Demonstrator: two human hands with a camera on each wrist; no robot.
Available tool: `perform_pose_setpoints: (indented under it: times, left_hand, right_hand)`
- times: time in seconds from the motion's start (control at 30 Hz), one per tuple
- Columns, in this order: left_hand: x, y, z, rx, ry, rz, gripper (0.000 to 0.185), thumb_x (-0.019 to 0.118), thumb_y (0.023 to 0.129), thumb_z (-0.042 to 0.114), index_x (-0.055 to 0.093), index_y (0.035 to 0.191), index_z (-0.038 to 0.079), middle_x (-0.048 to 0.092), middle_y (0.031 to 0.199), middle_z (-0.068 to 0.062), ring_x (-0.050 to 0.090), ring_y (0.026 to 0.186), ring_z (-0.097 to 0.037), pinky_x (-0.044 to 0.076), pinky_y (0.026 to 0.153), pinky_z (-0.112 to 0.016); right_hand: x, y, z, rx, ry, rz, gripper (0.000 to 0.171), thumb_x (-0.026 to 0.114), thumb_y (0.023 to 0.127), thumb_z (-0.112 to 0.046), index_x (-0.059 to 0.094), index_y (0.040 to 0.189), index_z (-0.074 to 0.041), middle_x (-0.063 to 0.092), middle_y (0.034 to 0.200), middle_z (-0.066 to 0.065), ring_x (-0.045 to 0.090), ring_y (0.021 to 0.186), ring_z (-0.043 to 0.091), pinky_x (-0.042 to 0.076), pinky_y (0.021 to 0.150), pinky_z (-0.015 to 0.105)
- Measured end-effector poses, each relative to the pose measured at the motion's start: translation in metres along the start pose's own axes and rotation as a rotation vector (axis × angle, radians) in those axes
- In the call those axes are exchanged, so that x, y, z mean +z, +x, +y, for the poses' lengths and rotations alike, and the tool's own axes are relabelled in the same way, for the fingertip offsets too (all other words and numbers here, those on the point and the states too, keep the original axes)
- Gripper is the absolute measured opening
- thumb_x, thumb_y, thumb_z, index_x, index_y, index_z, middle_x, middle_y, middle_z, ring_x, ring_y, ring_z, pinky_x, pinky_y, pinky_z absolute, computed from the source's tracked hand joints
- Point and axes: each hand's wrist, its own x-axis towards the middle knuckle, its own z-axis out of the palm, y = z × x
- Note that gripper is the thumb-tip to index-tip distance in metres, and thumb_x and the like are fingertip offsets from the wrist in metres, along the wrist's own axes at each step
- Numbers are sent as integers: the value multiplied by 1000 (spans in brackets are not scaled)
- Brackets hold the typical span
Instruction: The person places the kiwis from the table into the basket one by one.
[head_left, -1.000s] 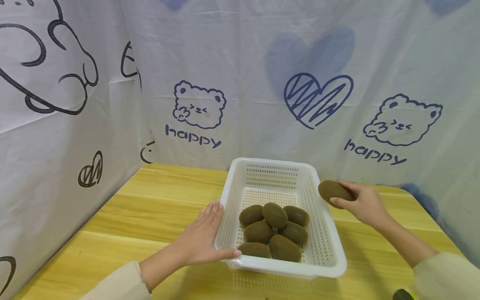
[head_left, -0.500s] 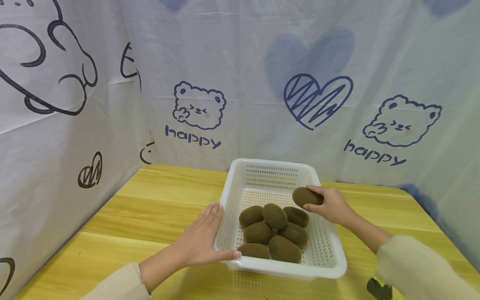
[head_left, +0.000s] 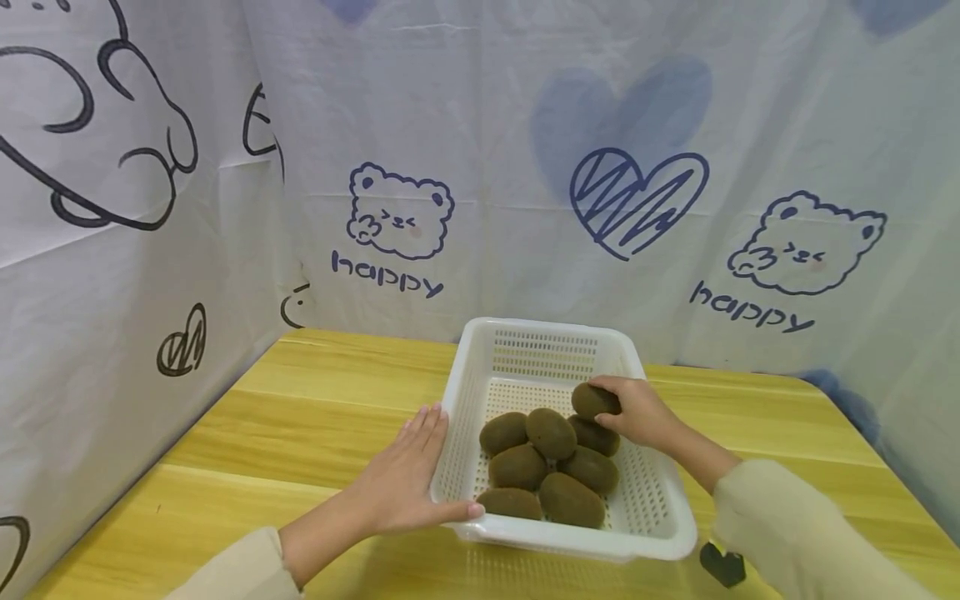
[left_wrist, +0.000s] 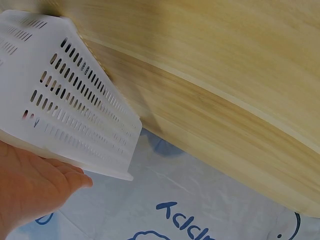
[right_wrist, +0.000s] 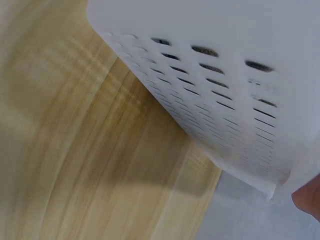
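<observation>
Right hand (head_left: 637, 412) grips a kiwi (head_left: 595, 400) over the pile in the white basket (head_left: 645, 508); left hand (head_left: 401, 475) lies flat against the basket's side. The kiwi is likely light, fuzzy, bruisable: best held round its middle.

The white perforated plastic basket (head_left: 652, 500) is looking smooth and faintly glossy, its walls pierced with slots. The brown oval kiwifruits (head_left: 551, 467) inside are showing a matt, fuzzy skin. The yellow wooden desk (head_left: 300, 417) is gleaming softly, streaked with grain. Behind its far edge, the white printed cloth backdrop (head_left: 487, 167) is hanging matt and creased.
</observation>
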Motion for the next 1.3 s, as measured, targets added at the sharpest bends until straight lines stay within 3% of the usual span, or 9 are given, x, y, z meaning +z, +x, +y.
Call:
perform_pose_setpoints:
  times: [0.37,0.7,1.0,1.3]
  left_hand:
    - [1,2,-1,-6,3,-10,114,51,73,75,16,145,-6,9,152,-23,9,142,-37,16,117,-46]
    - [0,2,0,-2,-2,-11,114,50,73,75,16,145,-6,9,152,-23,9,143,-37,15,117,-45]
    - [1,3,0,-8,-4,-7,114,50,73,75,16,145,-6,9,152,-23,9,142,-37,16,117,-45]
    - [3,0,-5,-27,-57,7,112,52,75,72,12,146,-5,6,153,-21,8,143,-34,15,116,-47]
  right_hand:
    - [3,6,5,-69,-125,53,36,68,74,5,60,108,13,62,108,29,58,101,43,49,89,51]
    - [4,4,6,-36,-105,56,37,68,74,4,59,109,16,63,108,30,59,103,44,48,91,51]
    - [-6,-4,0,23,-1,66,38,64,82,-3,57,115,14,60,114,31,55,109,46,48,91,54]
    - [-18,-30,-13,50,84,185,39,61,87,-8,54,121,10,56,122,29,52,114,46,44,95,58]
